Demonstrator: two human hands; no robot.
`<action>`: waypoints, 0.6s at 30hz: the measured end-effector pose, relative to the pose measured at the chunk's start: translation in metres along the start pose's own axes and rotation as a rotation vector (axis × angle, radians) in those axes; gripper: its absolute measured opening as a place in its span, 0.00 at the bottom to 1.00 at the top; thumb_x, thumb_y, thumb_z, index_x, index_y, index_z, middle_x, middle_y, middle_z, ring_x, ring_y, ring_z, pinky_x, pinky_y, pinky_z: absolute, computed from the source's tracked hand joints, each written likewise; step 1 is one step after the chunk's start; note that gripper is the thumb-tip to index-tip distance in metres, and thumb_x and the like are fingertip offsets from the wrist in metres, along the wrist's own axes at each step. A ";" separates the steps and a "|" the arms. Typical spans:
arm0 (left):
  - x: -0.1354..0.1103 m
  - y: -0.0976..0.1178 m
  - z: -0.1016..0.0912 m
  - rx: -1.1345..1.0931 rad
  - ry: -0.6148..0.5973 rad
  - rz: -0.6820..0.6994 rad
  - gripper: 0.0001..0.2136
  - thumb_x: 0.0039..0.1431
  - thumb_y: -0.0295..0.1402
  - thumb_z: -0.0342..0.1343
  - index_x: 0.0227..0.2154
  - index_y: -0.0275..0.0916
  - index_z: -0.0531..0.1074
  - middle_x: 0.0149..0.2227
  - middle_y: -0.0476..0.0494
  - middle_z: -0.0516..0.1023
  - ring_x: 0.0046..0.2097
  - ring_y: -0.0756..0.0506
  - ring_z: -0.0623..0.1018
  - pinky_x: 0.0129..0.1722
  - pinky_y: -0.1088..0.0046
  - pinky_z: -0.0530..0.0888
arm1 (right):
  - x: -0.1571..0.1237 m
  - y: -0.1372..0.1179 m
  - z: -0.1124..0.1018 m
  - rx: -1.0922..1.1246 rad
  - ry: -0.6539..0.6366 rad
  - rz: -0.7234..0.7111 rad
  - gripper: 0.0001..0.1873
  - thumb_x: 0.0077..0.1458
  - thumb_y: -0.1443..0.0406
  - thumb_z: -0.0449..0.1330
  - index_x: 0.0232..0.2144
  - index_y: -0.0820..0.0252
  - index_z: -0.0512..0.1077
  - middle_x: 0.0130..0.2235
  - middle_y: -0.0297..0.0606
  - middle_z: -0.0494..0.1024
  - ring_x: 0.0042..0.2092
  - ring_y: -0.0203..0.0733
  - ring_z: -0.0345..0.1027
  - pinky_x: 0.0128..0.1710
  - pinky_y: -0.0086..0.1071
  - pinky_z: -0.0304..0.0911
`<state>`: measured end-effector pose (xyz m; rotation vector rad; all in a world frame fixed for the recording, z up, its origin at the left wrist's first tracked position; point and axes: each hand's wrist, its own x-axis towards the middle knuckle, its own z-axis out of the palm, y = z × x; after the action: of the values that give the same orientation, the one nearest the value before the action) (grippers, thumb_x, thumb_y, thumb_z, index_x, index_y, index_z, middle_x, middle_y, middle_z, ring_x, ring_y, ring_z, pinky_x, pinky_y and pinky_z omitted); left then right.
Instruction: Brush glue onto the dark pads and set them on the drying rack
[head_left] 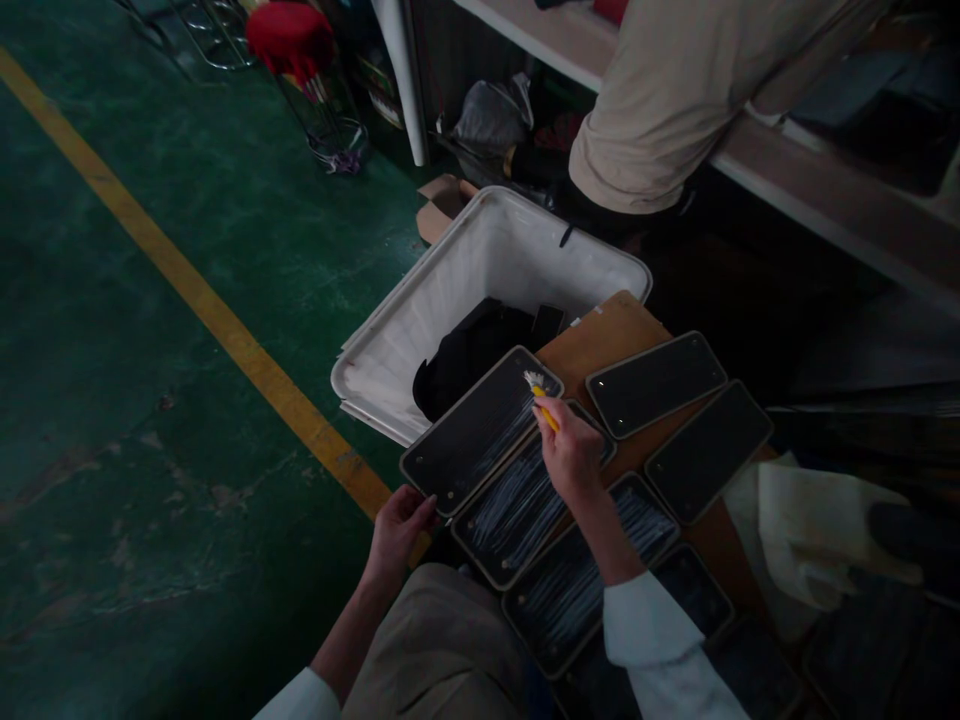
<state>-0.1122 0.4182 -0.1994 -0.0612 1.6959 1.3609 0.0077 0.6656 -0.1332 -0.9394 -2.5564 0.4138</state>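
My right hand (571, 448) is closed around a yellow-handled brush (545, 405) whose pale bristles touch the far end of a black rectangular panel (472, 430). That panel has a light rim and small holes near its ends, and whitish streaks run along one side of it. At its near left corner, my left hand (405, 525) pinches the edge between thumb and fingers. Beside it lie a second panel (510, 515) and a third panel (589, 590), both covered in white brush streaks. My right forearm hides part of them.
A brown board (616, 322) lies under the panels, with two unstreaked panels (656, 383) on its right. Behind stands a white bin (442, 300) holding black material. A co-worker in a beige top (660, 110) sits at a bench. A red-covered stool (291, 45) stands on the green floor.
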 end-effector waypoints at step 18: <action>0.000 0.004 0.000 -0.006 -0.001 -0.010 0.16 0.45 0.42 0.67 0.30 0.35 0.70 0.23 0.51 0.75 0.24 0.51 0.72 0.26 0.76 0.69 | -0.025 -0.045 -0.007 0.292 -0.075 -0.013 0.12 0.65 0.66 0.52 0.50 0.58 0.68 0.44 0.40 0.80 0.44 0.38 0.75 0.43 0.30 0.66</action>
<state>-0.1142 0.4195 -0.1966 -0.0722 1.6892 1.3582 0.0036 0.6167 -0.1150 -0.8118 -2.4757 0.8073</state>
